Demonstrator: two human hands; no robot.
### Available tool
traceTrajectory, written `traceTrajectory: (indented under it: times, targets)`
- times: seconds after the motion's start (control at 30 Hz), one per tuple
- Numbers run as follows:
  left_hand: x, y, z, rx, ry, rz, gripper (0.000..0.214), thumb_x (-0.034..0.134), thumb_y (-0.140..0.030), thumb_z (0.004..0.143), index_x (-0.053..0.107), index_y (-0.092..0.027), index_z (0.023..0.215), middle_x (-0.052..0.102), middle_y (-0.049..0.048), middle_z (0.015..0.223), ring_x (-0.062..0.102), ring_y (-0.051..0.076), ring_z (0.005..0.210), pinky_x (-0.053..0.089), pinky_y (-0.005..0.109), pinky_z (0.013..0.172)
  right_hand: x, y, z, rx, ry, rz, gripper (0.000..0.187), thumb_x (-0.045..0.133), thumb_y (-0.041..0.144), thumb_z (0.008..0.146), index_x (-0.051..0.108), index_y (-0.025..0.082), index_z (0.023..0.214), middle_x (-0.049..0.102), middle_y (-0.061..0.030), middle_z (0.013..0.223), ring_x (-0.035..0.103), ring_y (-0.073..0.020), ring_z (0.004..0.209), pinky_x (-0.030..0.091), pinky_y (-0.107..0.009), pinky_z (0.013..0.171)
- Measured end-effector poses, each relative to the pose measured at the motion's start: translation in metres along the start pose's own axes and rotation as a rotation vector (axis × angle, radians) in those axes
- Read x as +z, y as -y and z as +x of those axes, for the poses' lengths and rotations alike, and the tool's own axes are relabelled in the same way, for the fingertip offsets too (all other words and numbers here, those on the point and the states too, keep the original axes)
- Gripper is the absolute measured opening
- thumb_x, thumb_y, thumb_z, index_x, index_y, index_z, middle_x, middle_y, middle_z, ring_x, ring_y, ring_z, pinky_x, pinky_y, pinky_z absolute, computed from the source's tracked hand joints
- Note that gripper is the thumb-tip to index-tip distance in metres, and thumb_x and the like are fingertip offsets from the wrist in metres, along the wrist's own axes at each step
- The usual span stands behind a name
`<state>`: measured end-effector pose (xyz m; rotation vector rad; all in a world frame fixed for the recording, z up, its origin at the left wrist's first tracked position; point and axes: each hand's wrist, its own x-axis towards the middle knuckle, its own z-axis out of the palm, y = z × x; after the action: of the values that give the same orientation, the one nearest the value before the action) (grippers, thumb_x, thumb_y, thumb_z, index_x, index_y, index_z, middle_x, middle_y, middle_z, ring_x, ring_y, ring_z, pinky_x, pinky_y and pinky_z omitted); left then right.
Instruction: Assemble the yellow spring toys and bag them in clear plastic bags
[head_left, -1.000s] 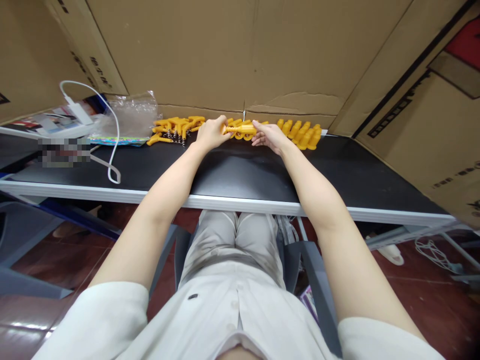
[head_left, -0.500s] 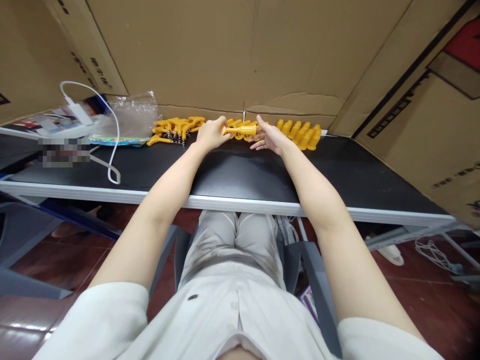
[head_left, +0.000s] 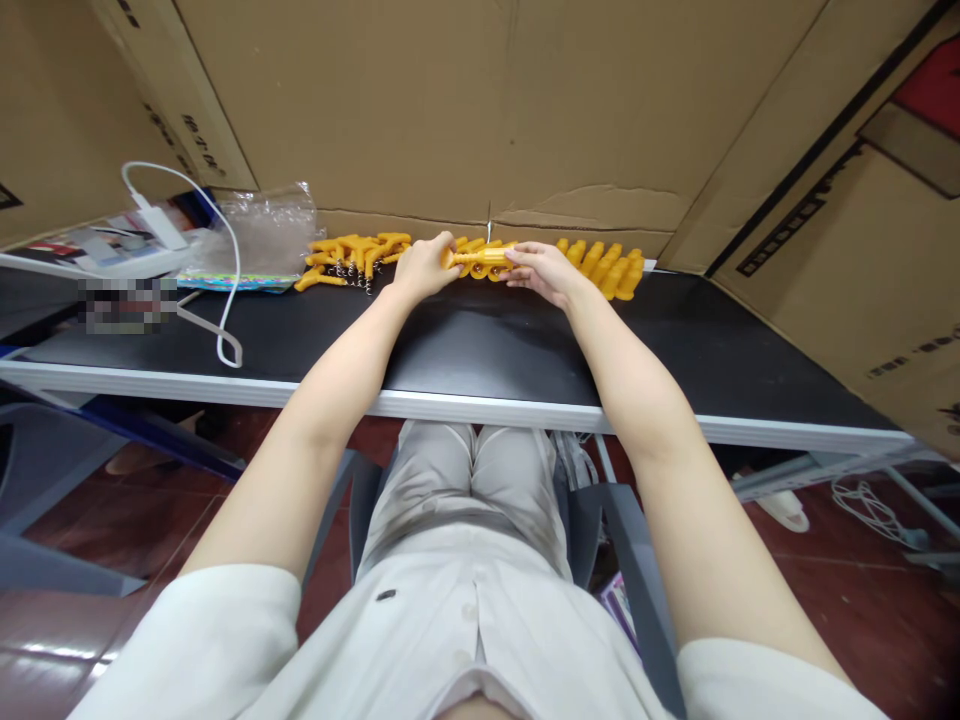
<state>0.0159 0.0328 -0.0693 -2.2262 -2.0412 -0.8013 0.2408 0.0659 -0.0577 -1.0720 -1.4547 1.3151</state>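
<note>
A yellow corkscrew [head_left: 466, 259] lies crosswise between my hands, its shaft inside a yellow sleeve [head_left: 492, 256]. My left hand [head_left: 426, 267] is closed around the handle end, which the fingers mostly hide. At the other end, the fingers of my right hand [head_left: 544, 271] are closed on the sleeve. Left of my left hand is a pile of yellow corkscrews [head_left: 360, 250] with bare metal spirals. Several yellow sleeves [head_left: 604, 268] stand in rows beyond my right hand. More yellow pieces [head_left: 477, 271] sit behind and below the held one, partly covered.
A black tabletop [head_left: 487, 345] has a pale front edge. Tall cardboard [head_left: 480, 110] walls the back and right side. On the left lie a clear plastic bag [head_left: 259, 225], a white cable [head_left: 232, 240] and a blurred-out item [head_left: 127, 305].
My right hand has gone from spread fingers beside the sleeve to closed fingers on its right end. My left hand keeps its hold with little movement.
</note>
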Motion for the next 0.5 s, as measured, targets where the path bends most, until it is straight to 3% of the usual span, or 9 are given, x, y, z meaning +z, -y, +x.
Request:
traceTrajectory:
  times: [0.13, 0.23, 0.4, 0.5]
  targets:
    - [0.001, 0.003, 0.001, 0.019, -0.02, -0.07, 0.086, 0.067, -0.038, 0.097, 0.036, -0.033, 0.177, 0.073, 0.0119, 0.148, 0.065, 0.038, 0.144, 0.052, 0.046, 0.118, -0.002, -0.006, 0.014, -0.159, -0.031, 0.074, 0.032, 0.09, 0.021, 0.091, 0.06, 0.022, 0.102, 0.078, -0.0015, 0.104, 0.081, -0.0153, 0.09, 0.068, -0.033, 0.091]
    - [0.0, 0.007, 0.002, -0.075, -0.052, -0.091, 0.095, 0.065, -0.034, 0.1, 0.019, -0.031, 0.183, 0.067, 0.0147, 0.158, 0.064, 0.038, 0.148, 0.051, 0.047, 0.121, -0.003, -0.009, 0.032, -0.266, -0.109, 0.079, 0.039, 0.091, 0.029, 0.089, 0.057, 0.025, 0.106, 0.077, -0.0008, 0.112, 0.082, -0.0178, 0.101, 0.067, -0.036, 0.099]
    - [-0.002, 0.015, 0.003, -0.276, -0.002, 0.074, 0.061, 0.051, -0.029, 0.105, 0.057, -0.014, 0.164, 0.056, 0.0235, 0.168, 0.053, 0.039, 0.158, 0.042, 0.052, 0.133, 0.008, -0.008, 0.065, -0.449, -0.235, -0.146, 0.049, 0.092, 0.043, 0.085, 0.06, 0.027, 0.118, 0.077, -0.006, 0.129, 0.078, -0.0258, 0.124, 0.062, -0.047, 0.113]
    - [-0.005, 0.017, 0.002, -0.367, 0.069, 0.168, 0.06, 0.054, -0.023, 0.101, 0.06, -0.009, 0.16, 0.048, 0.0259, 0.175, 0.041, 0.039, 0.167, 0.034, 0.056, 0.138, 0.027, -0.006, 0.077, -0.572, -0.259, -0.428, 0.048, 0.09, 0.039, 0.085, 0.067, 0.024, 0.126, 0.075, -0.0114, 0.141, 0.07, -0.0297, 0.139, 0.053, -0.05, 0.125]
